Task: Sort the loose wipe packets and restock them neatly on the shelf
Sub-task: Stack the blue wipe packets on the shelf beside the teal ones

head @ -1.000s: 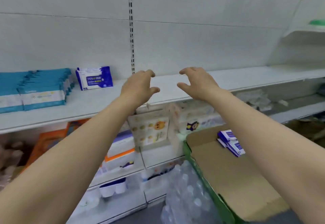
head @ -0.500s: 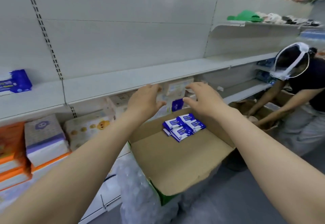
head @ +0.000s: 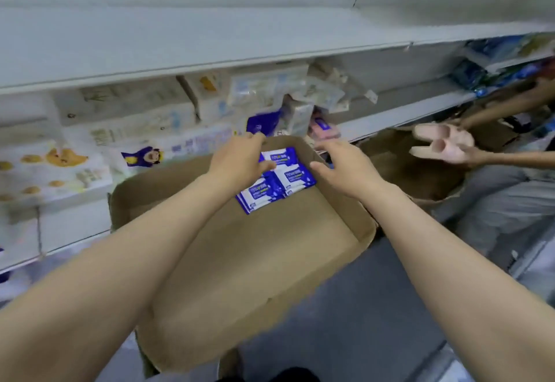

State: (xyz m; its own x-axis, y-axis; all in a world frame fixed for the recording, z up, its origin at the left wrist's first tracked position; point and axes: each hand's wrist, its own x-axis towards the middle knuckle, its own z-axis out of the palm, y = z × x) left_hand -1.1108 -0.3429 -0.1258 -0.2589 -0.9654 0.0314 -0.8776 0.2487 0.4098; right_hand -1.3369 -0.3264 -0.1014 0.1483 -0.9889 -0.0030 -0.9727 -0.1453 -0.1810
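**Hands drop into the carton over the wipe packets**

Both hands have come down from the shelf edge into the far end of the cardboard box (head: 240,261), and the view has tilted lower since half a second ago. Left hand (head: 240,161) now lies over the blue-and-white wipe packets (head: 282,183), its grip released with fingers loosely bent; whether the fingertips touch the top packet cannot be told. Right hand (head: 345,168) hovers just beside the packets at their 3 o'clock, grip released, fingers spread, holding nothing.

These packets sit in a small overlapping pile against the box's far wall, at 12 o'clock from the box's middle. Above them runs the bare white shelf (head: 210,42). On the level below it, at 10 o'clock from the box, stand tissue packs (head: 60,168) with cartoon prints.

At 3 o'clock, another person's hand (head: 456,158) holds a pair of pink slippers (head: 441,141) over a second box (head: 420,177).
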